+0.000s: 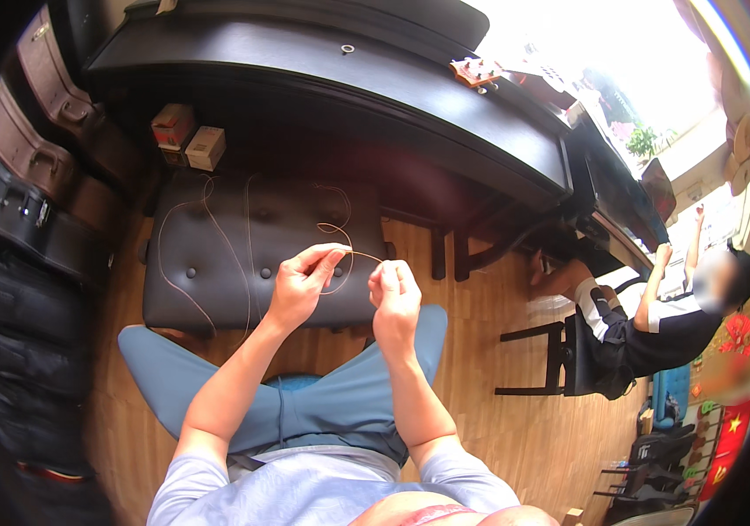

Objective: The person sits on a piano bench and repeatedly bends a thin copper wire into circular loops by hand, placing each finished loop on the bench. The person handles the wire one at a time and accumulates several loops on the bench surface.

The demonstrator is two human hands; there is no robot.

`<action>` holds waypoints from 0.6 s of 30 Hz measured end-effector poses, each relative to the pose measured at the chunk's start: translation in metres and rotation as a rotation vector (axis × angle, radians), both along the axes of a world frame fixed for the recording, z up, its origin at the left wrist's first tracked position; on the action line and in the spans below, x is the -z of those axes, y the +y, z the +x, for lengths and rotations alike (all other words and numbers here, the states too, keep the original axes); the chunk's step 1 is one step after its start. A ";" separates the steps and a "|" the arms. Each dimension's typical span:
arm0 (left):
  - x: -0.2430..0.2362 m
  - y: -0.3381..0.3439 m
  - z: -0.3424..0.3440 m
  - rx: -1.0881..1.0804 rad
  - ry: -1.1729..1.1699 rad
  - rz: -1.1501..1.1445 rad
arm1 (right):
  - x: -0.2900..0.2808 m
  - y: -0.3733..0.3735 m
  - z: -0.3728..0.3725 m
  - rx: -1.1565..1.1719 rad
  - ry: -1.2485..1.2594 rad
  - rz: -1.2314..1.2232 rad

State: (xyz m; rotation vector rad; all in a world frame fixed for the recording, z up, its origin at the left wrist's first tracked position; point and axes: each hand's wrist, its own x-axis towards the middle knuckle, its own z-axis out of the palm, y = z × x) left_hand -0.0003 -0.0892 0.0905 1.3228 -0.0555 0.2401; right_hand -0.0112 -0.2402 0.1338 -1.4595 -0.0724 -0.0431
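Observation:
A thin bronze-coloured guitar string (pixel 366 256) runs in a short arc between my two hands. My left hand (pixel 303 279) pinches it between thumb and fingers. My right hand (pixel 396 296) has its fingers curled closed at the string's other side; the fingertips partly hide what they grip. Part of the string loops below my left hand over the black tufted bench (pixel 208 298). More thin strings lie in loose curves across the bench's left half. Both hands are above the bench's right part, in front of my knees.
Beyond the bench stands a black piano (pixel 322 74), with a guitar headstock (pixel 475 74) and a small ring (pixel 348 49) on top. Two small boxes (pixel 206 148) sit behind the bench. Instrument cases (pixel 20 202) line the left. At right, another person (pixel 664 329) sits on a chair.

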 end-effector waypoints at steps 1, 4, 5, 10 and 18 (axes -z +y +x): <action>-0.002 0.000 0.001 0.002 -0.019 0.001 | 0.001 -0.005 0.000 -0.014 0.018 0.010; 0.000 0.003 0.000 -0.002 -0.046 -0.009 | 0.001 -0.009 0.001 -0.137 0.011 0.102; 0.000 0.004 0.000 -0.005 -0.042 0.002 | -0.007 -0.006 -0.002 -0.179 0.021 0.117; -0.005 -0.003 -0.012 0.072 -0.048 0.047 | -0.015 -0.003 -0.002 -0.327 0.048 0.188; 0.013 0.001 -0.018 0.044 -0.299 0.549 | -0.020 0.025 -0.002 -0.069 -0.554 -0.603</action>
